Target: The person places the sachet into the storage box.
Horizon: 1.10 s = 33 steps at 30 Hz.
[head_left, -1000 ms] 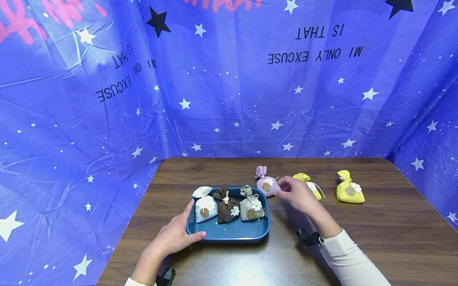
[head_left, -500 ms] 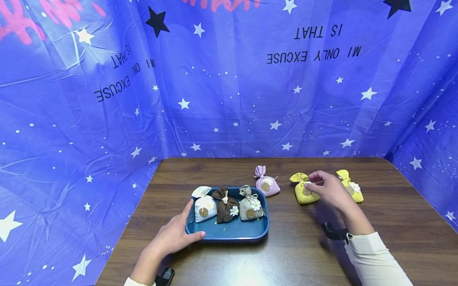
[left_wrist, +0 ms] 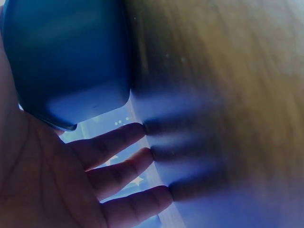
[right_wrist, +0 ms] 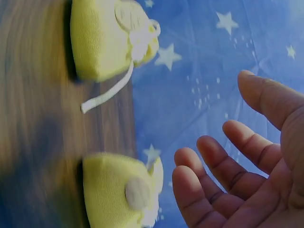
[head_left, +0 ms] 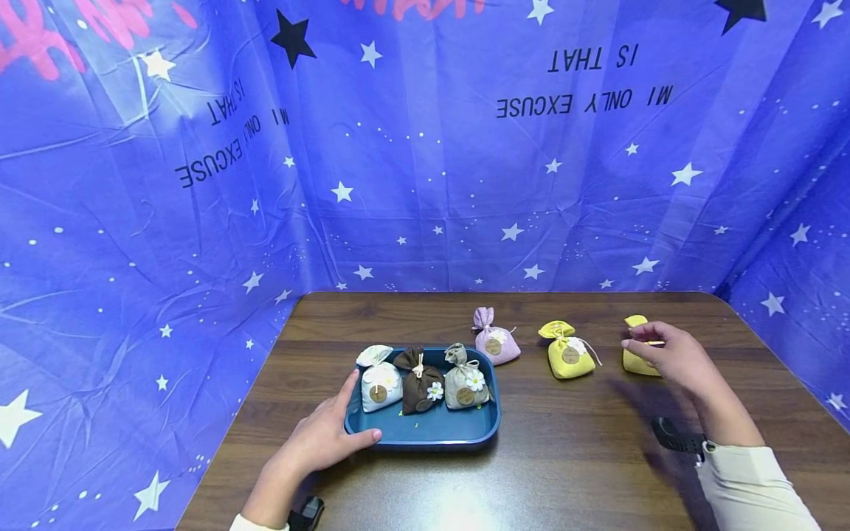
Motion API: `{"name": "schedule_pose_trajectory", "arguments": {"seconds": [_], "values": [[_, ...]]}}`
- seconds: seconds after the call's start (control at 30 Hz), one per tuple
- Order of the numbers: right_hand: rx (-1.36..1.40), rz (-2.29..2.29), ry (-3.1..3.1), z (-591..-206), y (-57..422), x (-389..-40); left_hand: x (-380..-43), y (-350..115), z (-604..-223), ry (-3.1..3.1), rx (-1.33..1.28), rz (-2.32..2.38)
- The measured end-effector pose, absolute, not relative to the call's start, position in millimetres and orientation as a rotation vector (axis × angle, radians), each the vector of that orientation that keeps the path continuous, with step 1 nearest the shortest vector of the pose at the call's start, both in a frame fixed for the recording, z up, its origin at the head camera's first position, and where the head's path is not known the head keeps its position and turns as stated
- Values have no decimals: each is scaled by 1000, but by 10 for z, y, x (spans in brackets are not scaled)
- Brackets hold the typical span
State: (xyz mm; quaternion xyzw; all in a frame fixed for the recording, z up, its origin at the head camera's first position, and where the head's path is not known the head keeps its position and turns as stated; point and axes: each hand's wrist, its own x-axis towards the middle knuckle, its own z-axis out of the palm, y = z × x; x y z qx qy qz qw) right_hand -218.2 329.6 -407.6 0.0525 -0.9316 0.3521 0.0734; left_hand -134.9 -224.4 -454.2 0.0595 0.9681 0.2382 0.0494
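Partly, the right-hand yellow bag (head_left: 635, 364) is hidden in the head view: the right hand (head_left: 680, 361) covers its right side and the tie. It lies towards the far right corner of the table (head_left: 531, 472). The right wrist view shows its round label, but cuts the bag off at the lower border; any print is too blurred to read. In that view the bag sits to the left of the fingertips, with a gap between; no contact is seen. The right fingers are loosely bent and slightly spread, the thumb well apart, pinching nothing.

The left hand (head_left: 323, 434) is at the left end of the blue tray (head_left: 425, 445), index finger along the left edge, thumb at the near left corner. Its other three fingers, concealed in the head view, appear spread in the left wrist view, where the tray is cut off and dark. Inside the tray, along its far edge, stand white, brown and grey bags. A pink bag (head_left: 496, 345) lies by the tray's far right corner; whether they touch cannot be told. Another yellow bag (head_left: 569, 360) lies between the pink one and the right hand.
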Motion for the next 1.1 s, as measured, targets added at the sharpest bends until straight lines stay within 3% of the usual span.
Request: {"name": "schedule_pose_trajectory", "arguments": {"seconds": [0.67,1.1], "values": [[-35,1023,-2813,-4317,3867,-2274,-1353,-2234,-4519,2937,178,715],[-114,1422,-2872,-4530,3944,-2417,-1368,-2240,-4549,2940,169,714]]}}
